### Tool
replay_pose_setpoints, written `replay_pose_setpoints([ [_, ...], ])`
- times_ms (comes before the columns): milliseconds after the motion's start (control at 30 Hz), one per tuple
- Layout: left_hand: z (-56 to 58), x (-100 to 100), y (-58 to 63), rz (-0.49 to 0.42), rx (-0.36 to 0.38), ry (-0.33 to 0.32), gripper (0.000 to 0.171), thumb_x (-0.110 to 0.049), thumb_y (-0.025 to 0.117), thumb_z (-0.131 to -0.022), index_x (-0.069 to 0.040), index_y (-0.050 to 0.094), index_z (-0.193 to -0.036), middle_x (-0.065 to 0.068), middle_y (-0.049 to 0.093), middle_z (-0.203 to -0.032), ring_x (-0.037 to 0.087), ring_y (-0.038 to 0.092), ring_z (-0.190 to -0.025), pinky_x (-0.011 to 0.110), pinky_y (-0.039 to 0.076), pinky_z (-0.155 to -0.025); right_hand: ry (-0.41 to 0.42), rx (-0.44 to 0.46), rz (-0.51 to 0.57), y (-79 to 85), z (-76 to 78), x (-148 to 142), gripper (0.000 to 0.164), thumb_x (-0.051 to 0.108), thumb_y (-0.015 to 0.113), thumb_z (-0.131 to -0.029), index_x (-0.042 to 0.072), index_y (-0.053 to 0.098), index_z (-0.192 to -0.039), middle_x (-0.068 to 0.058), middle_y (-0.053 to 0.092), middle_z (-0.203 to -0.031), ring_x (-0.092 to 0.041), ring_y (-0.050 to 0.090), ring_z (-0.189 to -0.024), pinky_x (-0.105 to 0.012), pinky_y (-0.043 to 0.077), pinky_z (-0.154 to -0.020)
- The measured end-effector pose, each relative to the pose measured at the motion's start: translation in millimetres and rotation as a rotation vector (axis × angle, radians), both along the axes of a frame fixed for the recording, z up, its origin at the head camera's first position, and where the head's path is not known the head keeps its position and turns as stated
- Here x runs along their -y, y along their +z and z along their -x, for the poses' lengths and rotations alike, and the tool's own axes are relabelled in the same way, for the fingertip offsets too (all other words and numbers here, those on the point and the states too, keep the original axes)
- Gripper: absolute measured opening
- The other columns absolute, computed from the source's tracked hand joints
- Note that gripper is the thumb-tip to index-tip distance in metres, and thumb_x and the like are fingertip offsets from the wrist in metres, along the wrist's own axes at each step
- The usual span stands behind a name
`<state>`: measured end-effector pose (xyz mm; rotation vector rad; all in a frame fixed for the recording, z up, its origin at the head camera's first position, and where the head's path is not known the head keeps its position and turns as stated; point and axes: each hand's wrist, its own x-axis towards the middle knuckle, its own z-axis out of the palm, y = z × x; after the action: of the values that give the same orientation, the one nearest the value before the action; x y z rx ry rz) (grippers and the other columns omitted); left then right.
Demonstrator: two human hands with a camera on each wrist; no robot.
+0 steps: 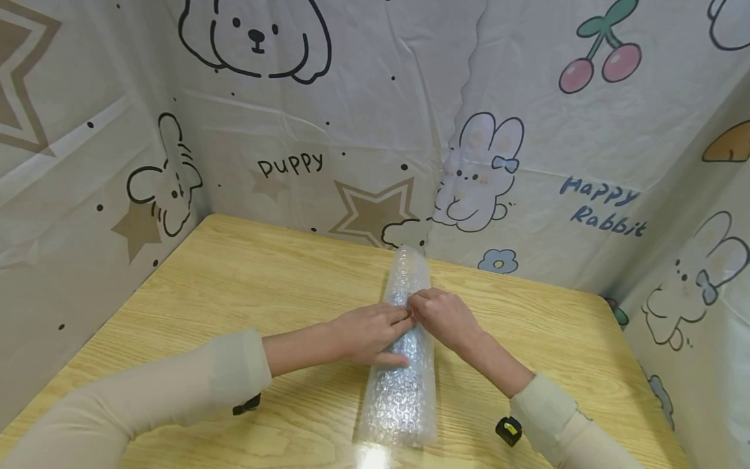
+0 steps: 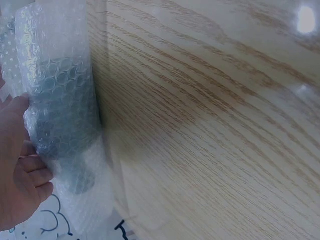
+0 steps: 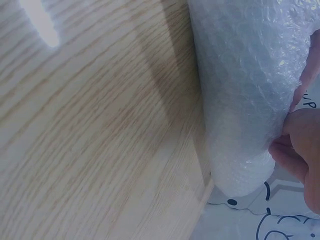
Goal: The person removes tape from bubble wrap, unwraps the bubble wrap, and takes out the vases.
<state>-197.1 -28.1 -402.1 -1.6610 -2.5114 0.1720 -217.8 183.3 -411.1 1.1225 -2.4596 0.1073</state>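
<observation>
A bubble-wrapped bundle (image 1: 401, 407) lies lengthwise on the table, its far end near the back edge. Through the clear wrap in the left wrist view shows a dark bluish-green shape (image 2: 67, 117), wide with a narrower end, like a bottle. My left hand (image 1: 370, 332) rests across the top of the bundle from the left, fingers extended and thumb spread toward me. From the right, my right hand (image 1: 448, 318) pinches the bubble wrap on top, its curled fingertips close to the left fingers. In the right wrist view, thumb and fingers meet at the wrap's surface (image 3: 240, 95).
The light wood-grain table (image 1: 263, 267) has a back edge that meets a hanging cloth (image 1: 375, 130) printed with cartoon animals, stars and cherries. Cloth also walls both sides. Small black devices hang below the left cuff (image 1: 240, 352) and the right cuff (image 1: 543, 410).
</observation>
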Motion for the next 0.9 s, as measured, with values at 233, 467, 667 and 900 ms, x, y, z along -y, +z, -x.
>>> replay_pose_setpoints([
  [233, -0.1, -0.3, 0.6, 0.000, 0.000, -0.001, 0.079, -0.058, 0.041, -0.102, 0.004, 0.037, -0.150, 0.022, 0.039, -0.152, 0.029, 0.039, -0.140, 0.038, 0.032, -0.115, -0.011, 0.006, 0.025, -2.3, 0.2, -1.2, 0.016, 0.000, 0.076, -0.085, 0.012, 0.067, -0.082, 0.002, 0.070, -0.083, -0.016, 0.067, -0.074, -0.028, 0.056, -0.059],
  [467, 0.1, -1.4, 1.0, 0.003, -0.015, -0.006, 0.079, -0.059, 0.042, -0.102, 0.005, 0.038, -0.150, 0.021, 0.041, -0.151, 0.029, 0.041, -0.139, 0.037, 0.033, -0.115, -0.023, 0.036, 0.037, -2.1, -0.2, -2.7, 0.009, 0.001, 0.072, -0.089, 0.009, 0.068, -0.087, -0.003, 0.072, -0.088, -0.020, 0.069, -0.080, -0.031, 0.058, -0.062],
  [667, -0.1, -2.1, 1.2, 0.008, -0.012, 0.000, 0.080, -0.059, 0.041, -0.102, 0.005, 0.038, -0.150, 0.022, 0.041, -0.150, 0.030, 0.041, -0.139, 0.037, 0.033, -0.115, -0.033, 0.030, 0.055, -2.6, -0.6, -2.7, 0.007, 0.002, 0.074, -0.088, 0.007, 0.071, -0.092, -0.006, 0.073, -0.093, -0.022, 0.070, -0.084, -0.033, 0.059, -0.066],
  [900, 0.5, -2.7, 0.2, 0.008, -0.026, 0.000, 0.080, -0.060, 0.041, -0.101, 0.004, 0.040, -0.149, 0.021, 0.044, -0.149, 0.029, 0.043, -0.138, 0.037, 0.034, -0.115, -0.060, 0.069, 0.120, -5.1, -1.1, -3.0, 0.006, 0.002, 0.070, -0.091, 0.004, 0.072, -0.096, -0.007, 0.073, -0.093, -0.023, 0.071, -0.086, -0.036, 0.059, -0.069],
])
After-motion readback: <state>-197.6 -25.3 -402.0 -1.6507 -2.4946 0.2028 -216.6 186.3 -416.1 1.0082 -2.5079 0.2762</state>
